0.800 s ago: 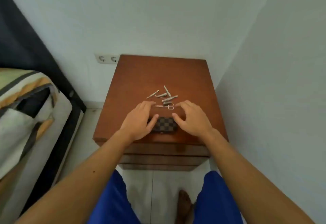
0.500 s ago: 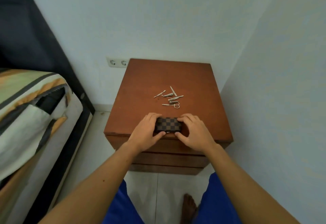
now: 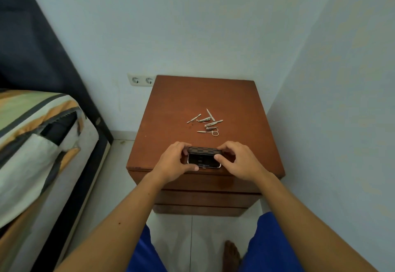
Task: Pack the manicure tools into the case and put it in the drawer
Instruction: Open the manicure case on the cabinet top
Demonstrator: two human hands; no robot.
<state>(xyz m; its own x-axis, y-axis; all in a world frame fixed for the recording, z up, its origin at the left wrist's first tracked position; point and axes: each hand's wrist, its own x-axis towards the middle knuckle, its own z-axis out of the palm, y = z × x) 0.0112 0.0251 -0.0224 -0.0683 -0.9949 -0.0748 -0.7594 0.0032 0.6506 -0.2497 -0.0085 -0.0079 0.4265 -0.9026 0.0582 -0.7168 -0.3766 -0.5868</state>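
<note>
- Nightstand (image 3: pixel 177 100): wooden top, case at its near edge, 6 o'clock of the top; drawers below all look closed.
- Change: case (image 3: pixel 204 158) was shut flat half a second ago with the checkered lid face up; now the lid is hinged up and the dark interior shows. Packing can likely start, nothing loaded yet.
- Left hand (image 3: pixel 174 161): fingers curled round the case's left end, thumb along the front rim, grasping it.
- Right hand (image 3: pixel 241 162): fingers on the lid's far right corner, thumb on the open interior, grasping the case.
- Case look: small, rounded, brown checkered outside, black lining, metal rim; inner slots too dark to tell.
- Manicure tools (image 3: pixel 206 122): loose silver cluster at 12 o'clock from the case, apart from it, untouched; small scissors (image 3: pixel 213 131) nearest.
</note>
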